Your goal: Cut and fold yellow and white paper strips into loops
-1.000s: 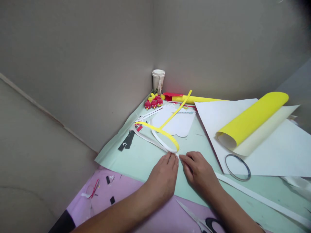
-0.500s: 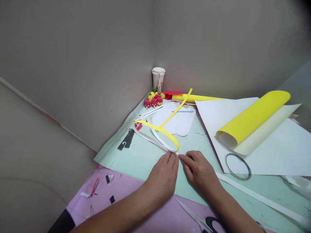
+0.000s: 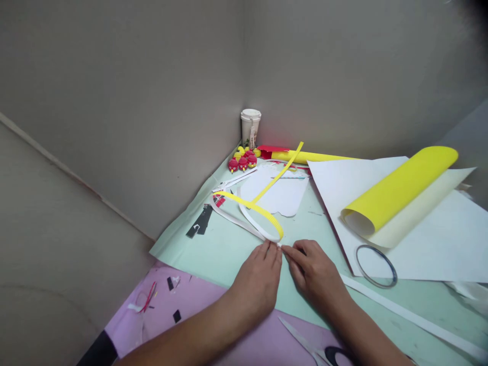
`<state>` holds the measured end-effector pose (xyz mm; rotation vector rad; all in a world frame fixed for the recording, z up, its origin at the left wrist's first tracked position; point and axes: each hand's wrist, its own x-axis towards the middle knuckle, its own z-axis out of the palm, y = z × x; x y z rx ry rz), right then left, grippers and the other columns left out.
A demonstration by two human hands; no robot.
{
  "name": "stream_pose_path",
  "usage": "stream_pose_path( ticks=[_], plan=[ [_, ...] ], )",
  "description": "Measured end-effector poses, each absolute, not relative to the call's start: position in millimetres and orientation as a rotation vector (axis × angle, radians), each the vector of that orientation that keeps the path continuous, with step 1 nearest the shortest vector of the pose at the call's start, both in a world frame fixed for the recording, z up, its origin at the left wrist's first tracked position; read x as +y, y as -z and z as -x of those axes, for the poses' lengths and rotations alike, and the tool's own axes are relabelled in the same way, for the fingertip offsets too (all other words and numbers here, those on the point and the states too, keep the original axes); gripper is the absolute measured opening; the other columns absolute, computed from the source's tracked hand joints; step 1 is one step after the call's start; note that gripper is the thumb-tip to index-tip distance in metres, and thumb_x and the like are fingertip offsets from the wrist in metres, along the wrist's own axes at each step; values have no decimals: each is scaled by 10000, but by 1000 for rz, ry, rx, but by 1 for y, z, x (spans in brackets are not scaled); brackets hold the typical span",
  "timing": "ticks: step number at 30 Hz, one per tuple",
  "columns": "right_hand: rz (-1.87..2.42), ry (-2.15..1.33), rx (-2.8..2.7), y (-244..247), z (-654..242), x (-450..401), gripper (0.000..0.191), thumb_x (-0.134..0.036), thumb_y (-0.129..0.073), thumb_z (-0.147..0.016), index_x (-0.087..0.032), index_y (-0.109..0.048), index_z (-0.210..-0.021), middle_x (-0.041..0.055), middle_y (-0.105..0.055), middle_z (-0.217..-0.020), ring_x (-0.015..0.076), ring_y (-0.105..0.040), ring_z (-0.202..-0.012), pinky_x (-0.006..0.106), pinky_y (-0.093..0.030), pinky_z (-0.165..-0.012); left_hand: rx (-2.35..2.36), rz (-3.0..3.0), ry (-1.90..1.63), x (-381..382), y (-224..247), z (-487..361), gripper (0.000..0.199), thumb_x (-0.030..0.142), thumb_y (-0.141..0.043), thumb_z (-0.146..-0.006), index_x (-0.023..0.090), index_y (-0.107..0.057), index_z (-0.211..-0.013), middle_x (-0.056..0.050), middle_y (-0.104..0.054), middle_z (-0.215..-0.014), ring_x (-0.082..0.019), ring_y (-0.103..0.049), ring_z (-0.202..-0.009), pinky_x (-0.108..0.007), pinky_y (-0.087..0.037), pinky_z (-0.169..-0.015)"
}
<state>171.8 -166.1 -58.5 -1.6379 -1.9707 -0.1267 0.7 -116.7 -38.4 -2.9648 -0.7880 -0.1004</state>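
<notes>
A long corrugated paper strip [image 3: 273, 219], yellow on its ribbed face and white on its back, loops over the table in front of my hands. Its near end runs under the fingertips of my left hand [image 3: 261, 272], which are pressed together on it. From the other side, my right hand [image 3: 313, 264] pinches the small white end at the left fingertips, thumb and index finger closed. The fingertips of both hands almost meet, and they partly hide that end. Below my hands lies a pair of scissors [image 3: 301, 338] with black handles, cut off by the lower edge.
A yellow paper roll [image 3: 404, 190] rests on white sheets [image 3: 430, 254] at right, near a dark ring-shaped coil [image 3: 394, 277]. Small red and yellow round pieces [image 3: 243, 161] stand before a lidded cup [image 3: 250, 127] in the wall corner. Black scraps [image 3: 200, 221] lie left.
The whole view has shifted slightly, so things appear a little lower and to the right. Both hands keep their hold on the strip, with no clear movement of the fingers.
</notes>
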Motion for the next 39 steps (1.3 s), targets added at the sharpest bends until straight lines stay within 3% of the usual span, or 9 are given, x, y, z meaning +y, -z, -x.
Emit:
stream_pose_path(
  ticks=[10, 14, 18, 20, 23, 31, 39],
  plan=[
    [1633, 141, -1935, 56, -170, -165, 259, -157, -496, -914, -188, -674, -1100, 92, -616, -901, 217, -551, -852, 338, -481, -734, -806, 2953, 111, -117, 40, -1, 562, 122, -403, -851, -9, -432, -1397, -228, -436, -1453, -305, -407, -1355, -403, -338, -1099],
    [1730, 271, -1911, 34, -186, -168, 206, -198, -494, -925, -180, -694, -969, 99, -638, -897, 221, -572, -853, 333, -473, -742, -809, 2948, 92, -116, 41, -1, 565, 97, -400, -842, -21, -432, -1394, -235, -435, -1451, -317, -416, -1349, -406, -341, -1102],
    [2171, 394, -1770, -2, -232, -184, 196, -271, -540, -886, -221, -681, -760, 73, -646, -780, 197, -569, -647, 299, -362, -522, -794, 2936, 109, -115, 45, -1, 586, 81, -405, -819, -25, -424, -1396, -234, -436, -1450, -323, -420, -1345, -417, -351, -1096],
    [2442, 232, -1724, -17, -255, -195, 273, -258, -533, -858, -222, -627, -605, 55, -614, -632, 172, -518, -511, 281, -278, -459, -786, 2933, 118, -114, 46, -1, 592, 73, -404, -808, -24, -428, -1392, -231, -440, -1449, -320, -422, -1344, -421, -351, -1096],
    [2669, -59, -1652, -25, -273, -204, 333, -308, -509, -847, -224, -579, -532, 44, -563, -507, 154, -445, -403, 281, -245, -447, -781, 2916, 103, -113, 45, -2, 584, 64, -399, -803, -18, -449, -1379, -224, -460, -1435, -311, -436, -1335, -417, -354, -1094],
    [2849, -428, -1663, -16, -264, -185, 140, -171, -534, -727, -207, -570, -597, 81, -639, -656, 200, -555, -560, 296, -305, -515, -776, 2886, 60, -114, 40, -3, 591, 56, -401, -800, -14, -448, -1385, -220, -457, -1441, -311, -432, -1340, -410, -348, -1102],
    [2597, -516, -1625, -33, -257, -185, 188, -273, -460, -810, -235, -626, -732, 55, -692, -745, 224, -613, -679, 311, -388, -602, -801, 2921, 67, -116, 42, -3, 592, 84, -408, -808, -23, -431, -1389, -233, -448, -1442, -328, -430, -1337, -422, -349, -1100]
  ],
)
